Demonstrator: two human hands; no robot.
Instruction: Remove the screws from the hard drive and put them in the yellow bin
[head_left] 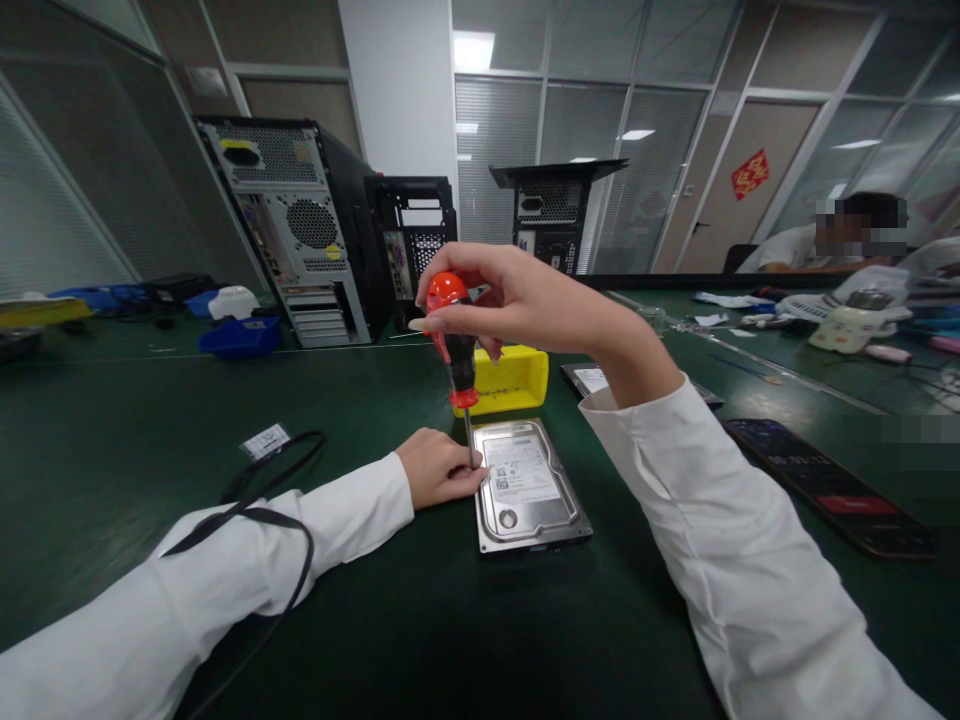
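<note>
A silver hard drive (529,480) with a white label lies flat on the dark green table. Above its left edge, a red and black screwdriver (463,372) stands nearly upright, its shaft pointing down. My right hand (517,295) grips the top of the handle from above, with thumb and fingers wrapped about it. At the drive's left edge, my left hand (442,468) has thumb and forefinger pinched together around the shaft's lower end. What sits between those fingertips, and the tip itself, is hidden. A yellow bin (514,378) with small dark bits inside stands just behind the drive.
Behind my right wrist lies another drive (592,378), partly hidden. A phone (825,485) rests at the right. A black cable (289,525) crosses my left sleeve. Computer cases (307,225) and a blue bin (241,337) stand further back; a person (795,245) sits far right.
</note>
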